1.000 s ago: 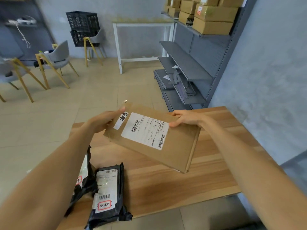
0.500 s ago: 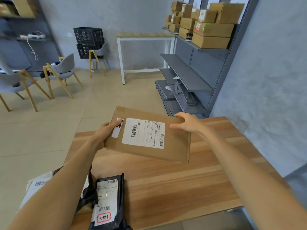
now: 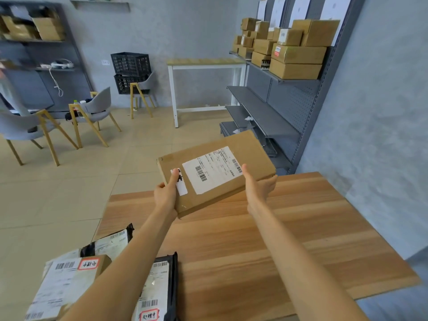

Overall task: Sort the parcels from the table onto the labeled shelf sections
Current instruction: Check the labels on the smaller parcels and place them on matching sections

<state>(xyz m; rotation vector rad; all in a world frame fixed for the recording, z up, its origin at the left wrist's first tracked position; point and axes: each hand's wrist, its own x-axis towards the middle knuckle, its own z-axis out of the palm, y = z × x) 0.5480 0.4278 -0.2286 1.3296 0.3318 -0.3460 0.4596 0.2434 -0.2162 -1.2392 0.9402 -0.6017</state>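
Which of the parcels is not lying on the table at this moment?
The flat brown cardboard parcel, held up by both hands above the table. The other parcels lie at the table's near left corner.

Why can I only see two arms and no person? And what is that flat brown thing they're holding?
The camera sits on the person's head and looks forward and down, so you see what they see: only their own arms. No robot here, just two bare hands.

The left hand and the right hand hold a flat cardboard parcel up in the air above the wooden table. The parcel has a white label with barcodes on top.

More parcels wait on the table's near left corner: a black bag parcel and a brown parcel with a red-framed sticker.

On the right stands a grey shelf. Its top level holds many cardboard boxes. The job is sorting the table's parcels onto that shelf.
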